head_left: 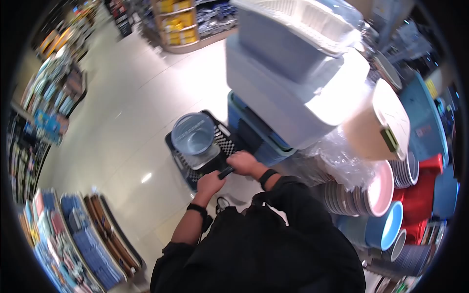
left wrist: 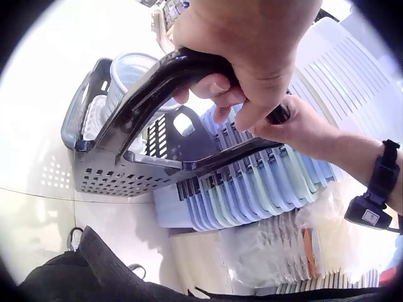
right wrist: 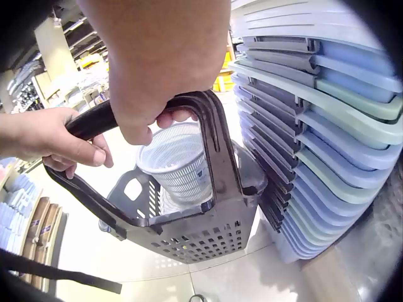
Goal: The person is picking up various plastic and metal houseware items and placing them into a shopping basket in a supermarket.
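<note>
My left hand [head_left: 211, 183] and right hand [head_left: 242, 162] both grip the black handle [right wrist: 94, 122] of a dark plastic shopping basket [right wrist: 198, 242] with perforated walls. The fingers of each hand curl round the bar, the hands side by side in the right wrist view. Inside the basket, a round light-blue mesh bin [right wrist: 179, 167] stands upright, open at the top. Beside and below it is a white perforated item [left wrist: 96, 116], partly hidden by the bin and basket wall. The basket is in front of my body, low over the pale floor in the head view.
Close on the right rise nested blue and green plastic tubs [right wrist: 340, 163] under large pale bins [head_left: 293, 88]. Stacked basins [head_left: 381, 188] and a red plastic item [head_left: 422, 195] stand nearer me. Folded goods fill a shelf [head_left: 93, 239] at lower left. Tiled floor [head_left: 132, 127] lies ahead.
</note>
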`<state>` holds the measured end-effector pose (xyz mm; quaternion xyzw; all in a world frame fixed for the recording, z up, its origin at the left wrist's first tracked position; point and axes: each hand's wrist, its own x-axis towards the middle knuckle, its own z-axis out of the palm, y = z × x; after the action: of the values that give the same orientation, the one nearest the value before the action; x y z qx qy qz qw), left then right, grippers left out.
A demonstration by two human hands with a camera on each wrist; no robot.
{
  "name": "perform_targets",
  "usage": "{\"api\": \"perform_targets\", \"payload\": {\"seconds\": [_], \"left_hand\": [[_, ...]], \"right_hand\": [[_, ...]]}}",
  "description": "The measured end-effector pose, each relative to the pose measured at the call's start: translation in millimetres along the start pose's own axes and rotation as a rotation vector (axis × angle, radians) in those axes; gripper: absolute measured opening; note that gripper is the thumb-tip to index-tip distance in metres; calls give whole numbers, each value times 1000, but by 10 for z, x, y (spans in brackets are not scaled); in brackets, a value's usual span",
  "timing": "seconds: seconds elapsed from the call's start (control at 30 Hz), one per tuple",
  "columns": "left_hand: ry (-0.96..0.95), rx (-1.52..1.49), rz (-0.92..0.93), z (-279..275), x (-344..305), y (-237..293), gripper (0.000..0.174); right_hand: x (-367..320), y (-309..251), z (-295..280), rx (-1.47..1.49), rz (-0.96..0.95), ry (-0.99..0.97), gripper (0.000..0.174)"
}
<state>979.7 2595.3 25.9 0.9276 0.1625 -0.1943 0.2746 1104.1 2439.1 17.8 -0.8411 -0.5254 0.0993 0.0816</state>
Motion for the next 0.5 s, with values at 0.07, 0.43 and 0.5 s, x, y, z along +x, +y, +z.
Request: {"api": "perform_targets", "payload": {"seconds": [0.07, 0.43, 0.5], "left_hand": [[-9, 5, -4, -34, 89, -66, 40], [-64, 32, -17, -130, 233, -158, 53], [-25, -15, 129, -199, 192, -112, 66]], "right_hand": [[75, -17, -21, -14, 7, 30, 14], [-277, -202, -198, 130, 121, 261, 47], [-714, -258, -503, 307, 150, 331, 55]]}}
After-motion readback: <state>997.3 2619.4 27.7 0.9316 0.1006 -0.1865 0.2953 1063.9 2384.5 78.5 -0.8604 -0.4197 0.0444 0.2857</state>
